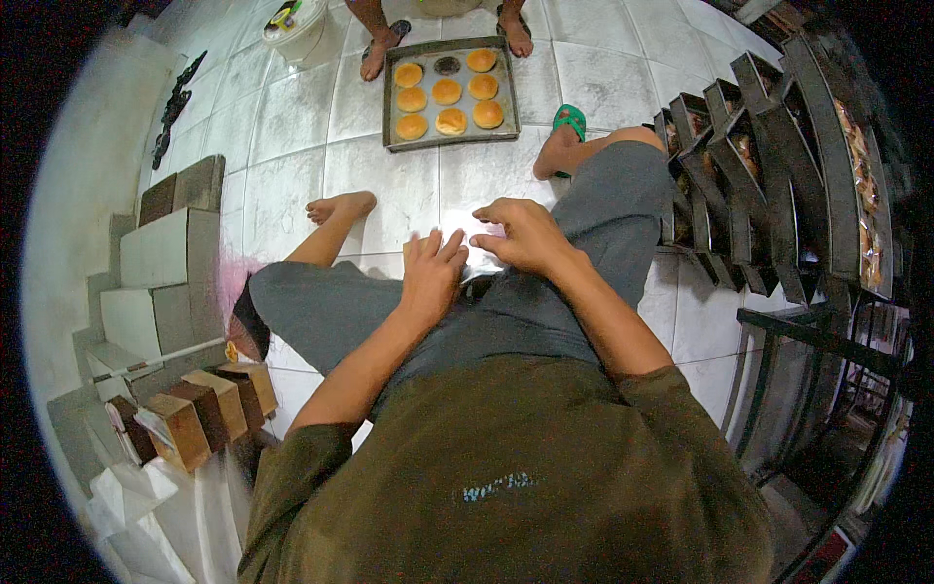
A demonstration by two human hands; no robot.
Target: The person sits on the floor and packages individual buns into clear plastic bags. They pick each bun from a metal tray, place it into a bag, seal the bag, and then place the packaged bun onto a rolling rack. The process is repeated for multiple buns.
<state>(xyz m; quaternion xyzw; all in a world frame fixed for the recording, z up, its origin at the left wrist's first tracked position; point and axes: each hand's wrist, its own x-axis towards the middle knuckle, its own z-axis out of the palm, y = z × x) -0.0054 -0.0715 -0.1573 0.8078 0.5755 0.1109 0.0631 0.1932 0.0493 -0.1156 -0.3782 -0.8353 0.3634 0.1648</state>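
My left hand (434, 271) is over my lap, palm down, its fingers spread and slightly smeared by motion. A small tan edge shows beside its fingers; I cannot make out what it belongs to. Just to the right, my right hand (525, 238) is curved, with thumb and forefinger apart and pointing toward the left hand. Between and below the hands lies a shiny whitish, partly see-through thing (481, 261), perhaps plastic, mostly hidden. On the floor ahead sits a square metal tray (452, 144) with several golden round buns (447, 91) and one dark round spot at its far middle.
Another person's feet (374, 60) flank the tray's far side. A white bucket (297, 34) stands far left. Stacked dark metal trays (769, 165) with packaged goods rise at right, above a dark metal frame (778, 341). Boxes (151, 253) and brown cartons (199, 419) line the left wall.
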